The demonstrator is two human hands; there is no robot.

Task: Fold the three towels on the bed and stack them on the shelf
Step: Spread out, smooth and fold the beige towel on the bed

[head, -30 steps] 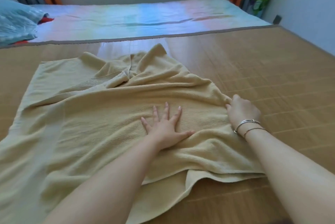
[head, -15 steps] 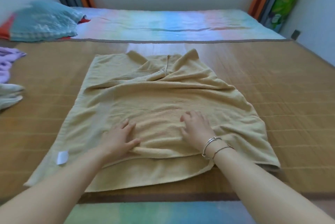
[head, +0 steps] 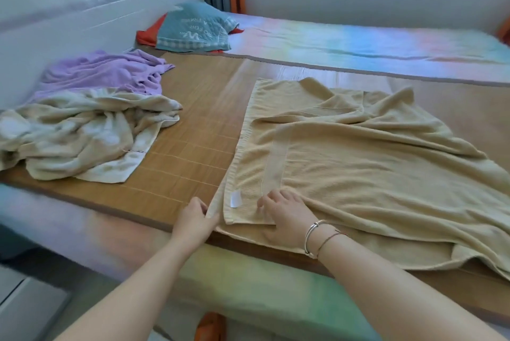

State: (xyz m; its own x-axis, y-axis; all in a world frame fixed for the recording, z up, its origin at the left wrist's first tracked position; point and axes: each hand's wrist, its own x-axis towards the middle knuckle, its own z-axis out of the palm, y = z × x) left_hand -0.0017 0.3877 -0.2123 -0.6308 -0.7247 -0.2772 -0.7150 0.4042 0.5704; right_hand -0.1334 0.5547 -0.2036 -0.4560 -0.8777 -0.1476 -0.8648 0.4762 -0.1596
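A large tan towel [head: 372, 164] lies spread and wrinkled on the brown bamboo mat [head: 190, 131], with a small white label near its near-left corner. My left hand [head: 194, 218] pinches that corner's lower layer at the mat's edge. My right hand [head: 287, 212], with bracelets on the wrist, presses flat on the towel's upper layer just right of the label. A crumpled cream towel [head: 82, 133] and a crumpled purple towel [head: 107, 73] lie in a heap at the left of the mat. No shelf is in view.
A teal pillow [head: 193, 28] over something red rests at the back by the curtains. A pastel rainbow sheet [head: 358, 45] covers the mattress beyond the mat and along its near side. An orange object [head: 209, 327] sits on the floor below.
Both hands have slid from the towel's middle to its near-left corner, and my left hand has taken hold of the edge. The view has swung left, bringing the other two towels into sight.
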